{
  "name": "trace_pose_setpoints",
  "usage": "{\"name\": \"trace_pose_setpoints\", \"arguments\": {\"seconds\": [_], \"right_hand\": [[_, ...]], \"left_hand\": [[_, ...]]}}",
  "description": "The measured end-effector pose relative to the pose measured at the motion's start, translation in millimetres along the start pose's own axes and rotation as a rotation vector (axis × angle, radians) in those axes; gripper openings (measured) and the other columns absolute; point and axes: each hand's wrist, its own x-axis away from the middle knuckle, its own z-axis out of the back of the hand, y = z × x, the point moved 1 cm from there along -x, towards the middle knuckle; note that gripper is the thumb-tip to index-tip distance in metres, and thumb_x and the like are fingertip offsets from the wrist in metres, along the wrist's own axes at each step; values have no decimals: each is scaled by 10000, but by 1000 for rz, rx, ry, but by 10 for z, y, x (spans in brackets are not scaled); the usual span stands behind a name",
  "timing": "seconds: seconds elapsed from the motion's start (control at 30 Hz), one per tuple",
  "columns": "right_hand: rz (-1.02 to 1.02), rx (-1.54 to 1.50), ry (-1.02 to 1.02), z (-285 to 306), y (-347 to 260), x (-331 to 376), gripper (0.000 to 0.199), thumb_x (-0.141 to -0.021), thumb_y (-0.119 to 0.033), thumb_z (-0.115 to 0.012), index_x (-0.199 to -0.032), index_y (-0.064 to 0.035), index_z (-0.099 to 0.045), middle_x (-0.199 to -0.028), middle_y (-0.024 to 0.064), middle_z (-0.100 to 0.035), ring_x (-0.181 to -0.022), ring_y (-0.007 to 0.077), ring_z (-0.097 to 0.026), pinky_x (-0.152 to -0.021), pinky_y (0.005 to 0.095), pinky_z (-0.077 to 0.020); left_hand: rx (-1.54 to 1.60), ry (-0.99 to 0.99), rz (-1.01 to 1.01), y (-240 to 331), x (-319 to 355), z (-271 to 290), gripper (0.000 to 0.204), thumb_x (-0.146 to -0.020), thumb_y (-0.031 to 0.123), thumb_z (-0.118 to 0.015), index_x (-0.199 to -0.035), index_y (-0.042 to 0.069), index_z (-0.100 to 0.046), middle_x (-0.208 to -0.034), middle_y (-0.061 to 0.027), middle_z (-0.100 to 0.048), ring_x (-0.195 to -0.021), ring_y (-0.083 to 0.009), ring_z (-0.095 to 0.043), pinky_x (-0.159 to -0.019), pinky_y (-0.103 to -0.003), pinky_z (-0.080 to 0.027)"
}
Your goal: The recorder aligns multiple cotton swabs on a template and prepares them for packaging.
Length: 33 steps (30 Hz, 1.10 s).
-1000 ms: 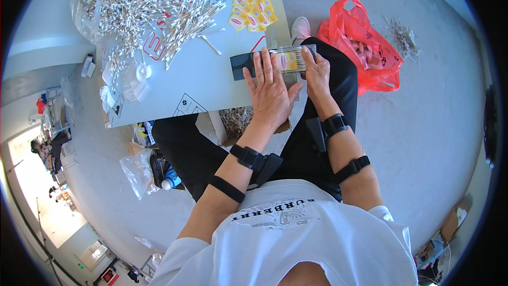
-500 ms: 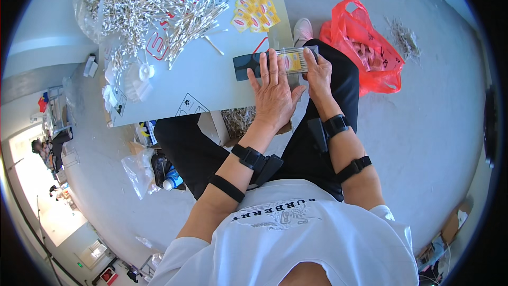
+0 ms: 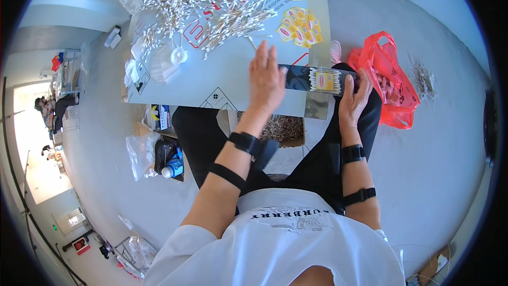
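Two hands, head view: left hand [image 3: 266, 82] unclenched, fingers extended beside a dark strip [image 3: 298, 78]; right hand [image 3: 355, 100] at the right end of the swab pack [image 3: 324, 80], its grip unclear; the swab pack overlaps the table's [image 3: 201, 94] right edge.

Grey floor [image 3: 418, 180], pale wall [image 3: 444, 5] — bright opening [image 3: 39, 153] at left

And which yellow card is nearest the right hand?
The yellow card framed by lined-up swabs, just left of the right hand; the other yellow cards lie farther up the table.
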Motion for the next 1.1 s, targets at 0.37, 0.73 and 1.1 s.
{"name": "trace_pose_setpoints", "arguments": {"seconds": [0.37,0.73,1.1], "right_hand": [[249,155,-711,-1020,-660,371,158,-820,-101,-696,-928,-21,-612,-853,154,-624,-799,342,-628,-697,409,-502],[830,356,-865,-1074,-710,783,100,-752,-57,-624,-804,-58,-540,-827,112,-530,-803,306,-570,-693,423,-476],[654,232,-1110,-699,-797,956,136,-764,-73,-681,-826,-43,-564,-807,123,-539,-781,312,-593,-668,415,-484]], "left_hand": [[-8,25,38,-843,-295,253,338,-753,51,-705,-1065,178,-673,-1174,-61,-548,-1129,-297,-510,-904,-439,-404],[-13,-72,63,-569,559,660,91,-756,67,-672,-799,74,-592,-936,-78,-549,-943,-303,-505,-781,-433,-399],[219,23,-14,-808,-219,583,272,-743,75,-731,-983,65,-602,-987,-104,-571,-985,-343,-538,-835,-430,-456]]}}
